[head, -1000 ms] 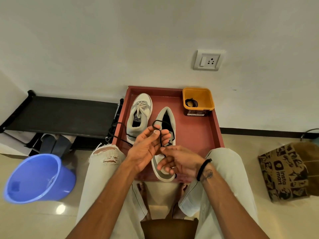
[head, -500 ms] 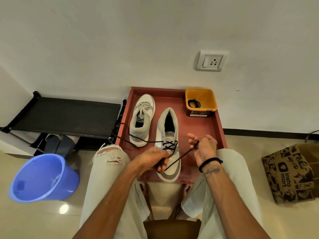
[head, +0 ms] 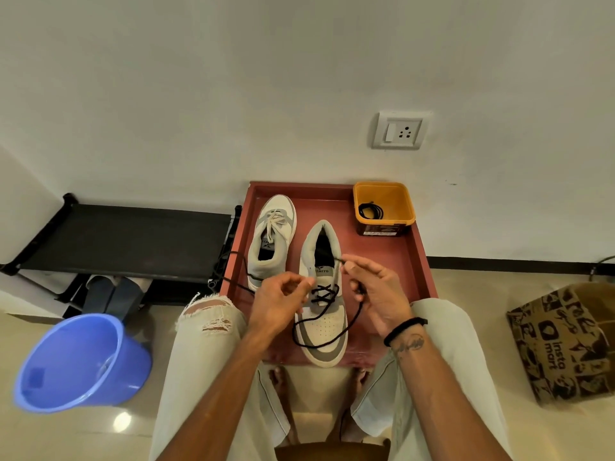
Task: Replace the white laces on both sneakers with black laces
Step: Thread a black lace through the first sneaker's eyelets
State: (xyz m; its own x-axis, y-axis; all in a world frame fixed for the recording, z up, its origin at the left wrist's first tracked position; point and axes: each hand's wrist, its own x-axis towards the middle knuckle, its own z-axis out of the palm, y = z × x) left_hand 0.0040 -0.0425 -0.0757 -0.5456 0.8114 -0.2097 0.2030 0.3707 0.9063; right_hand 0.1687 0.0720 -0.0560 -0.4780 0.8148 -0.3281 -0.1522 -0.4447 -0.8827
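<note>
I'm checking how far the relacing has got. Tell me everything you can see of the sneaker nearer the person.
The nearer sneaker lies upright on the red tray, toe toward the person, heel toward the wall. It looks cream with grey panels, a perforated toe and a dark insole. A black lace crosses its lower eyelets; the upper ones look unlaced. The left hand and the right hand each pinch a lace end above it. A slack loop drapes over its toe.
</note>
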